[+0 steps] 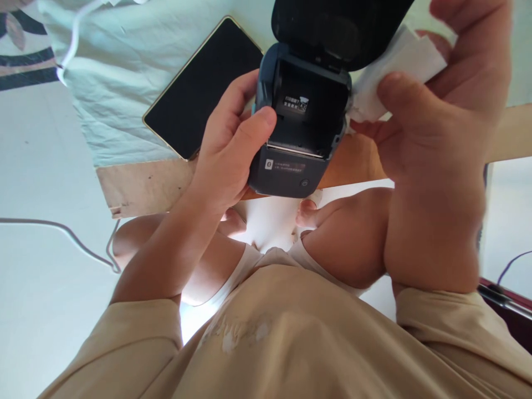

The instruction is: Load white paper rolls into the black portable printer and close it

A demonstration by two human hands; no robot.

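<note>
A small dark grey label printer (297,130) is held up in front of me with its black lid (332,27) flipped open and its inner compartment showing. My left hand (228,149) grips the printer's left side, thumb on its rim. My right hand (436,138) pinches a folded white tissue (394,72) between thumb and fingers, pressed against the printer's right edge.
A black tablet (199,88) lies on a pale cloth (124,83) over a wooden table edge (141,185). A thin cable (70,235) runs over the white floor at left. My bare knees and beige shirt fill the lower view.
</note>
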